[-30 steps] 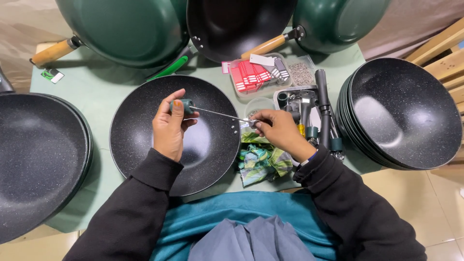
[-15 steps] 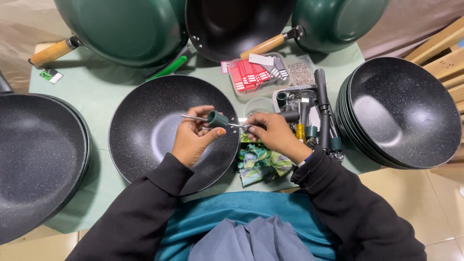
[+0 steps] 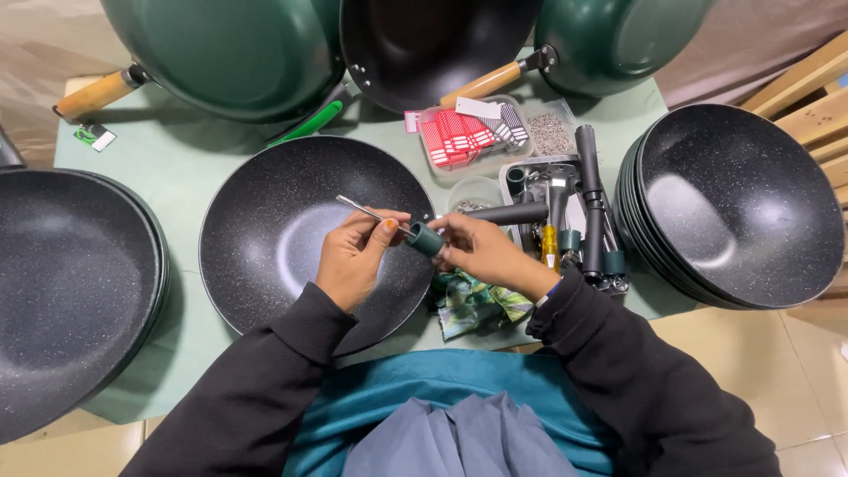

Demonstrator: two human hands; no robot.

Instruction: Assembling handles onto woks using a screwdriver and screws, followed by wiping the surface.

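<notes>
Over the near edge of a green table (image 3: 190, 168), a person in black sleeves works above a speckled black wok (image 3: 274, 221). Left hand (image 3: 353, 265) pinches a thin metal rod (image 3: 371, 213) between thumb and fingertips, the rod slanting up to the left over the wok's bowl. Right hand (image 3: 481, 252) is closed around a dark handle (image 3: 495, 216), whose green collar end (image 3: 426, 238) meets the rod just between the two hands. Under the right wrist lies a crumpled patterned cloth (image 3: 477, 305).

Just beyond the right hand, a metal tray (image 3: 565, 208) holds more dark handles and a yellow-handled tool (image 3: 549, 246). Behind it sit a clear box of red packets (image 3: 464, 137) and a small heap of screws (image 3: 549, 132).

Stacked black woks flank the scene, one pile at left (image 3: 71, 283), another at right (image 3: 742, 208). At the far edge, green-backed woks with wooden handles (image 3: 221, 49) lean together.
</notes>
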